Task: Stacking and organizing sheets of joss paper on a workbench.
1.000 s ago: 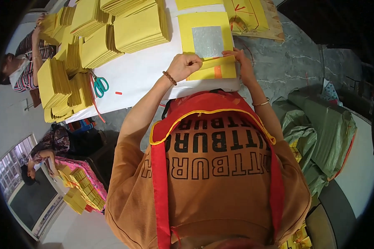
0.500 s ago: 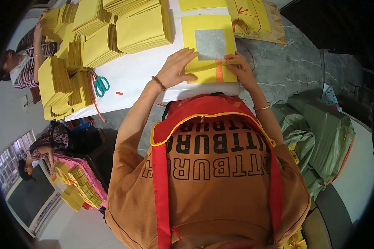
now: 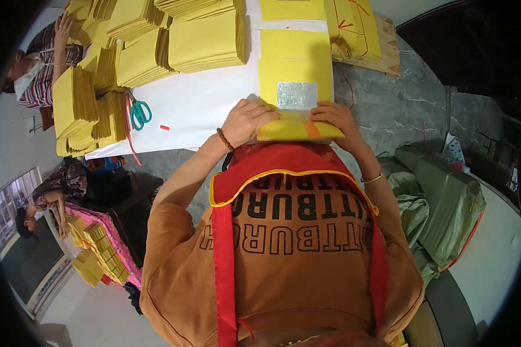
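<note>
In front of me lies a stack of yellow paper (image 3: 272,69), its top sheet bearing a silver foil patch (image 3: 297,95). The sheet's near edge is turned up into a fold (image 3: 289,129), with a bit of orange showing on it. My left hand (image 3: 249,121) grips the left end of this fold, fingers bent over the paper and thumb hidden. At the right end, my right hand (image 3: 337,121) has its fingers curled over the fold close to the foil. The fold covers the lower part of the foil.
Thick stacks of folded yellow paper (image 3: 205,43) stand at the left and back of the white-covered table (image 3: 197,104). Teal-handled scissors (image 3: 140,115) and a small red strip (image 3: 164,128) lie there. A tied yellow bundle (image 3: 356,29) sits at right. Two other people work at left.
The sheet's near edge has been folded further, now over the lower foil. Both hands have come nearer to me, and the fingers now press on the fold.
</note>
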`<move>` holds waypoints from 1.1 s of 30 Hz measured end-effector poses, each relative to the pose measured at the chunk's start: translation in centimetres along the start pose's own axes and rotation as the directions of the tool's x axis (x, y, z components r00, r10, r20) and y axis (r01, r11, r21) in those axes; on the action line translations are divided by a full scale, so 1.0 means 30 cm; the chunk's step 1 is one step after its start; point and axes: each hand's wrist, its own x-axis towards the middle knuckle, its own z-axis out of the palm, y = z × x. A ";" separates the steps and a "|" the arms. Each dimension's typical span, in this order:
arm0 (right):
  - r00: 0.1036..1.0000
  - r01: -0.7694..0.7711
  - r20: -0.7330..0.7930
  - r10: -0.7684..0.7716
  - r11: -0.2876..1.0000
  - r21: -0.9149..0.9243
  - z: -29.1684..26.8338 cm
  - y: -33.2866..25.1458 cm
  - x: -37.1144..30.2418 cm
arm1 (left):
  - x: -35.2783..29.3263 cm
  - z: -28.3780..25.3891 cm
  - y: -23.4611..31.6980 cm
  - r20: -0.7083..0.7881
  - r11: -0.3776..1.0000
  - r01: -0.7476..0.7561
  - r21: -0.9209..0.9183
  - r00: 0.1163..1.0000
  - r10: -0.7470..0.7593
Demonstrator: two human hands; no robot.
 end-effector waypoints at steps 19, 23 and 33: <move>0.672 -0.465 -0.268 0.691 0.675 0.573 0.094 0.025 0.131 | 0.103 0.144 -0.130 0.208 0.353 0.757 -0.551 0.534 -0.820; 0.662 -0.562 -0.194 0.724 0.650 0.511 0.081 0.023 0.134 | 0.161 0.025 -0.043 0.156 0.399 0.811 -0.428 0.502 -0.851; 0.652 -0.569 -0.210 0.728 0.653 0.499 0.080 -0.007 0.129 | 0.184 0.161 0.014 0.032 0.945 0.214 0.248 0.973 -0.229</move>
